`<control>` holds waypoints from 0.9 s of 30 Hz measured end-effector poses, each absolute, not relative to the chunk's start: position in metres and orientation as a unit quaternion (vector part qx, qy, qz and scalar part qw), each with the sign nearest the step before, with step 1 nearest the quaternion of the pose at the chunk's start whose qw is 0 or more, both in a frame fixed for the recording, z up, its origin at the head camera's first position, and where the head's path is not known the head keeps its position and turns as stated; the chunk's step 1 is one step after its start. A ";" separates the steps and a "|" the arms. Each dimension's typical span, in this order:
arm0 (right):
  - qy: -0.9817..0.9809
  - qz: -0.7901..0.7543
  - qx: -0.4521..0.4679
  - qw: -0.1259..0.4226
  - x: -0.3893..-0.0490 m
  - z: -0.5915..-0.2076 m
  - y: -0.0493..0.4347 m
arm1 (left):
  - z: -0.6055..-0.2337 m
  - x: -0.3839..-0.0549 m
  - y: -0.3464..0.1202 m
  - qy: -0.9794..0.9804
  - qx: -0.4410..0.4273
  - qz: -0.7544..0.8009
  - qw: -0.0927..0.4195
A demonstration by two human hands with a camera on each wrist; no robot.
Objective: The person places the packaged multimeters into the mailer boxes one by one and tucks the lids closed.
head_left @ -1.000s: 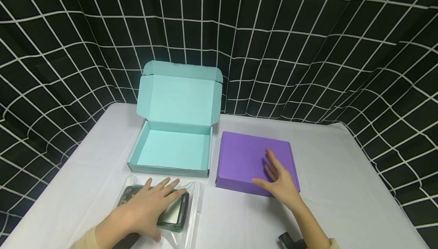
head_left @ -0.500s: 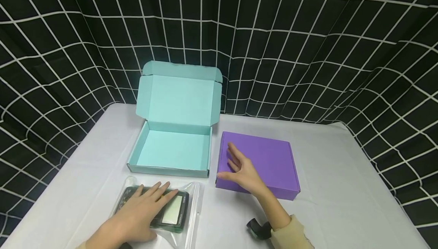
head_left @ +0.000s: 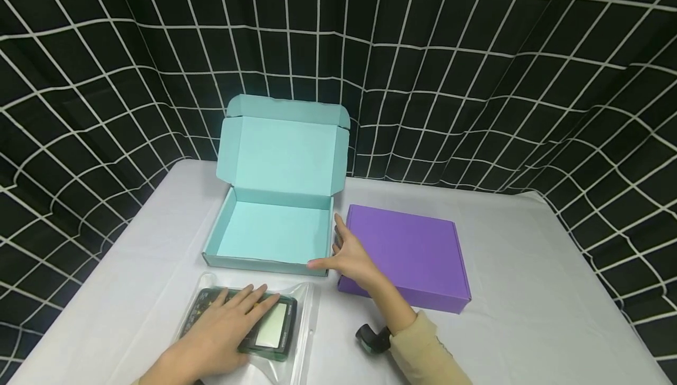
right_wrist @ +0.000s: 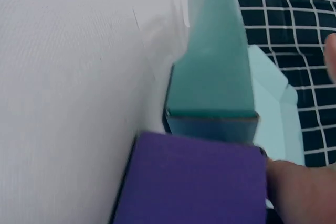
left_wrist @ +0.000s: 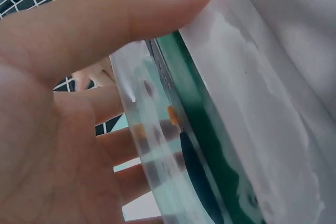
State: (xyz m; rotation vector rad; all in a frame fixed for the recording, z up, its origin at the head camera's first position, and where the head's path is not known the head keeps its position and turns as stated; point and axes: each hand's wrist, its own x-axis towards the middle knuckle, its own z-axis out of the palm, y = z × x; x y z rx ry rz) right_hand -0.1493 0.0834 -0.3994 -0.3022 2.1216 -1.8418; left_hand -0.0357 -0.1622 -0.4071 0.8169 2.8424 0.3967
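Note:
In the head view a multimeter (head_left: pixel 271 326) with a pale screen lies inside a clear zip bag (head_left: pixel 304 344) at the table's front. My left hand (head_left: pixel 214 335) rests over its left part with the fingers spread; the thumb lies along the near side, as the left wrist view shows at the multimeter's green edge (left_wrist: pixel 189 82). Behind it stands a teal cardboard box (head_left: pixel 248 263), lid raised and inside bare. My right hand (head_left: pixel 357 258) is at this box's front right corner, thumb over the front edge and fingers extended by the right wall.
A closed purple box (head_left: pixel 412 261) sits just right of the teal one, under the right wrist in the head view. The right arm carries a black wrist camera (head_left: pixel 372 339). A black curtain (head_left: pixel 412 79) with a white grid surrounds the white-covered table (head_left: pixel 508 273).
My right hand has moved left, from above the purple box to the teal box's front right corner. My left hand has slid slightly left and settled flatter on the bagged multimeter.

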 end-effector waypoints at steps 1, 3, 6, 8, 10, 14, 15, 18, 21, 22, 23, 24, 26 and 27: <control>0.748 -0.638 -0.097 0.153 -0.150 -0.400 0.081 | -0.407 -0.036 -0.162 0.950 0.272 0.134 0.078; 0.766 -0.621 -0.078 0.146 -0.151 -0.402 0.075 | -0.408 -0.036 -0.162 0.950 0.271 0.134 0.078; 0.791 -0.594 -0.061 0.136 -0.152 -0.403 0.068 | -0.408 -0.036 -0.162 0.950 0.269 0.136 0.078; 0.798 -0.585 -0.055 0.134 -0.153 -0.404 0.065 | -0.408 -0.036 -0.163 0.950 0.271 0.135 0.077; 0.801 -0.582 -0.051 0.132 -0.153 -0.404 0.064 | -0.407 -0.036 -0.163 0.949 0.273 0.135 0.073; 0.800 -0.583 -0.040 0.134 -0.155 -0.404 0.063 | -0.407 -0.038 -0.163 0.949 0.279 0.130 0.063; 0.801 -0.582 -0.039 0.135 -0.155 -0.404 0.063 | -0.407 -0.039 -0.163 0.949 0.279 0.129 0.063; 0.798 -0.585 -0.040 0.140 -0.155 -0.404 0.063 | -0.407 -0.038 -0.164 0.949 0.278 0.131 0.066; 0.795 -0.589 -0.041 0.142 -0.156 -0.405 0.063 | -0.408 -0.036 -0.164 0.950 0.273 0.136 0.072; 0.794 -0.589 -0.042 0.142 -0.156 -0.405 0.063 | -0.408 -0.035 -0.164 0.950 0.271 0.138 0.073; 0.793 -0.590 -0.042 0.143 -0.156 -0.406 0.064 | -0.408 -0.035 -0.164 0.950 0.269 0.139 0.074; 0.792 -0.592 -0.043 0.144 -0.156 -0.406 0.064 | -0.408 -0.035 -0.164 0.950 0.269 0.139 0.074; 0.790 -0.594 -0.043 0.144 -0.156 -0.406 0.064 | -0.409 -0.035 -0.164 0.950 0.271 0.136 0.072; 0.789 -0.595 -0.044 0.145 -0.156 -0.405 0.064 | -0.409 -0.035 -0.163 0.950 0.271 0.136 0.071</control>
